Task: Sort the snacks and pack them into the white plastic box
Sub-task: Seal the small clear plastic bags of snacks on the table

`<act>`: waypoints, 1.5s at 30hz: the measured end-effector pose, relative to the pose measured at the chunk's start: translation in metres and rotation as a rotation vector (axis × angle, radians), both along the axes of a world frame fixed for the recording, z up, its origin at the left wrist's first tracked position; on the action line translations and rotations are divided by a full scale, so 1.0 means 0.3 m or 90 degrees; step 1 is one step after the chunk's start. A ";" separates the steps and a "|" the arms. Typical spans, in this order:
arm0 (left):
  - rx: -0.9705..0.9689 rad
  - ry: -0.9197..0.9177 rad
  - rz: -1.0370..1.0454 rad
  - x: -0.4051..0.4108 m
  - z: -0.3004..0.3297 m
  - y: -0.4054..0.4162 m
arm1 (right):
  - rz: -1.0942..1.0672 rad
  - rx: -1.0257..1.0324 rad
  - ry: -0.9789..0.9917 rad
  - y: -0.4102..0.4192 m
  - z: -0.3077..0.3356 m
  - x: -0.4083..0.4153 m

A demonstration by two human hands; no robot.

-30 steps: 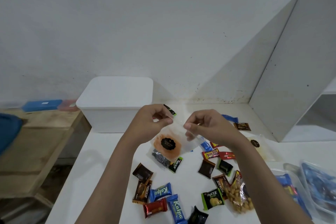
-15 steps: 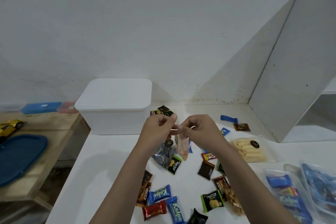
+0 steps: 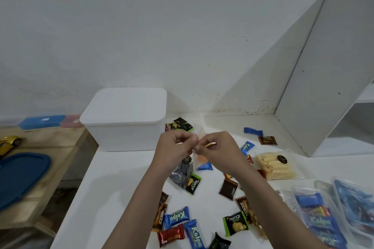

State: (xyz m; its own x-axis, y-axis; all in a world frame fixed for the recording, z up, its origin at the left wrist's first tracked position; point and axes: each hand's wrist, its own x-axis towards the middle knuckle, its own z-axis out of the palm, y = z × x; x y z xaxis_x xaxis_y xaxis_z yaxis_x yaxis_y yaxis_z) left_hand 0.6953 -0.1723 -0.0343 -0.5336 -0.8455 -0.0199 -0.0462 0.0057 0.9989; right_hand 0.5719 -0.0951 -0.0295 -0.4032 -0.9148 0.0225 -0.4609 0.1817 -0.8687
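Observation:
My left hand (image 3: 174, 147) and my right hand (image 3: 217, 150) meet above the table's middle, both pinching the top of a clear packet with an orange snack (image 3: 199, 158), which hangs edge-on between them. The white plastic box (image 3: 123, 129) stands behind to the left, its lid on. Many small wrapped snacks lie on the white table (image 3: 113, 184): blue Kalpa packs (image 3: 177, 217), a green Nextar pack (image 3: 235, 223), a red wrapper (image 3: 171, 235), a dark brown sachet (image 3: 228, 189), a clear bag of black rolls (image 3: 181, 174).
A clear bag of pale sticks (image 3: 276, 166) lies right of my hands. Clear trays (image 3: 323, 214) with blue packs sit at the right edge. A wooden bench with a blue lid (image 3: 20, 176) and a yellow toy car (image 3: 9, 142) is on the left. A white panel (image 3: 327, 79) rises at the right.
The orange-snack packet has turned from facing me to hanging edge-on, and my hands have come close together at its top. The view has shifted left.

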 end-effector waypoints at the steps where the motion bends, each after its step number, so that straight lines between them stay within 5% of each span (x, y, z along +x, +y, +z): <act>1: -0.017 -0.009 0.001 -0.002 -0.003 -0.003 | 0.000 0.005 0.009 0.000 0.000 0.000; 12: -0.086 -0.060 0.071 -0.011 -0.043 -0.020 | -0.039 0.023 0.030 -0.011 -0.002 0.015; 20: -0.053 -0.023 0.062 0.001 -0.043 -0.040 | -0.055 -0.011 -0.100 -0.019 -0.011 0.017; 26: -0.076 -0.062 -0.001 0.006 -0.059 -0.051 | -0.059 -0.035 -0.017 -0.009 -0.042 0.011; 35: 0.010 -0.263 -0.339 0.051 -0.168 -0.111 | -0.017 -0.036 -0.434 0.038 -0.011 -0.079; 40: -0.056 -0.264 -0.209 0.006 -0.192 -0.081 | -0.106 -0.080 -0.644 0.065 -0.050 -0.145; 45: -0.021 -0.332 -0.127 -0.087 -0.243 -0.037 | -0.204 0.078 -0.453 0.092 -0.176 -0.115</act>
